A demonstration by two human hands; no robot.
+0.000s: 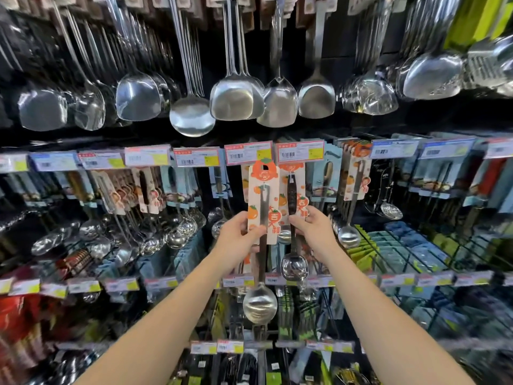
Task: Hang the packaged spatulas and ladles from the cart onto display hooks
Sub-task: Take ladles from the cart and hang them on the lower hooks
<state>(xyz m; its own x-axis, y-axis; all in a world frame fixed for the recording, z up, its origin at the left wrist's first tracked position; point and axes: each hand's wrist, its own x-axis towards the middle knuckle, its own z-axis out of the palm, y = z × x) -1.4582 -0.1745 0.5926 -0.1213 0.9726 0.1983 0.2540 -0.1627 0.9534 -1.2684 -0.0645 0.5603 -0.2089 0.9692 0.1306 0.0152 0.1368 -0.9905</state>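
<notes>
A steel ladle on a white-and-orange card (263,201) is held up in front of the middle display row, its bowl (260,304) hanging low. My left hand (239,237) grips the card's lower edge with thumb and fingers. Just to the right hangs a second carded ladle with a dark handle (292,201) and a small bowl (294,266). My right hand (312,227) pinches the lower part of that card. The cards' orange tops sit just under two red-edged price tags (248,153). The hooks behind the tags are hidden.
Large steel spatulas and ladles (236,98) hang in a row above. More carded utensils (150,190) fill hooks left and right. Wire shelves with green and blue packs (394,245) sit at the right. A lower rail of price tags (216,347) runs below.
</notes>
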